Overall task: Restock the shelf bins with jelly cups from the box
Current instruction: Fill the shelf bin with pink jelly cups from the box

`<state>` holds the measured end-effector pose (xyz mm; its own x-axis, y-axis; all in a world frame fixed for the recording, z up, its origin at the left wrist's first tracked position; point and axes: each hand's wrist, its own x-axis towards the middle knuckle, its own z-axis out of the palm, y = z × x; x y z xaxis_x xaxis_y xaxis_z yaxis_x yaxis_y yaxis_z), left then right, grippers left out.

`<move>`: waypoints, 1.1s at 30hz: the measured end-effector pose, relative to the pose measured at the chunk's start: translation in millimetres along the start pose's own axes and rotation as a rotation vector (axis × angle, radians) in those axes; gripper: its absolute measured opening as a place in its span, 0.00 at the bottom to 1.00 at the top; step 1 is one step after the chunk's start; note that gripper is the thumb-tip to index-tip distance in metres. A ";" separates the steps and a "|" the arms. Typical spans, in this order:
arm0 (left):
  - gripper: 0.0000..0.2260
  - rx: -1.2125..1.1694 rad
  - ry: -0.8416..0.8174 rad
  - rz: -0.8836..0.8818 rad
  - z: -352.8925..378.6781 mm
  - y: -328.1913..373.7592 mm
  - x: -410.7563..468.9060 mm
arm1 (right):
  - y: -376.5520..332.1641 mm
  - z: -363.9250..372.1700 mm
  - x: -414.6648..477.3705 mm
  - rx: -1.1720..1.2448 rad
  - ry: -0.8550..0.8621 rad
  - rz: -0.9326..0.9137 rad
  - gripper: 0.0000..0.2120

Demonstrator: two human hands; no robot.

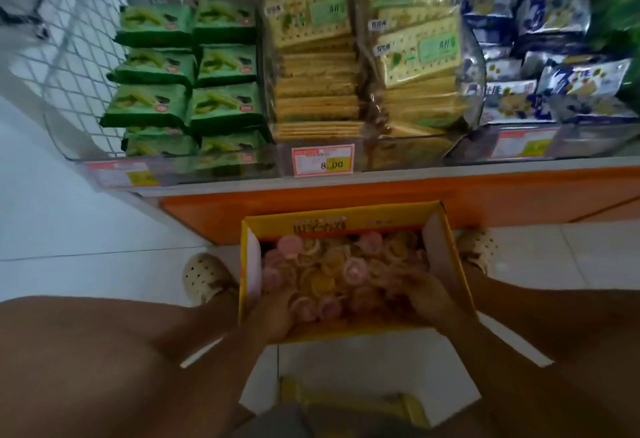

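Observation:
A yellow cardboard box (446, 257) stands open on the floor between my feet, filled with several pink and yellow jelly cups (332, 268). My left hand (277, 313) is inside the box at its near left, cupped under a heap of pink cups. My right hand (420, 294) is in at the near right, fingers curled over the cups. Both hands scoop the same pile. The fingertips are buried among the cups.
Clear shelf bins hold green snack packs (180, 91), yellow cracker packs (346, 67) and blue packs (540, 67), behind an orange shelf base (346, 195). A price tag (323, 160) reads 8.00. A white wire rack (62, 39) stands at left. My knees flank the box.

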<state>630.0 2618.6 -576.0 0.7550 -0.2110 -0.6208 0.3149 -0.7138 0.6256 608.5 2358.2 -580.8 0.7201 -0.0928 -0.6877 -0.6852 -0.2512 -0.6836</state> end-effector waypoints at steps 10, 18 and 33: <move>0.22 0.367 -0.220 0.003 12.0 -38.6 38.1 | 8.5 34.1 35.5 -0.578 -0.234 0.036 0.27; 0.26 0.263 -0.167 -0.035 15.5 -39.2 47.2 | 11.3 52.6 48.3 -0.633 -0.105 0.020 0.22; 0.31 0.518 -0.168 -0.017 49.5 -31.2 62.7 | 13.1 55.7 83.8 -0.501 -0.055 0.048 0.20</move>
<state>639.0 2594.5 -657.8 0.6369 -0.2702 -0.7220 -0.0305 -0.9447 0.3266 653.8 2400.8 -661.0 0.6733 -0.0683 -0.7362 -0.5709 -0.6807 -0.4590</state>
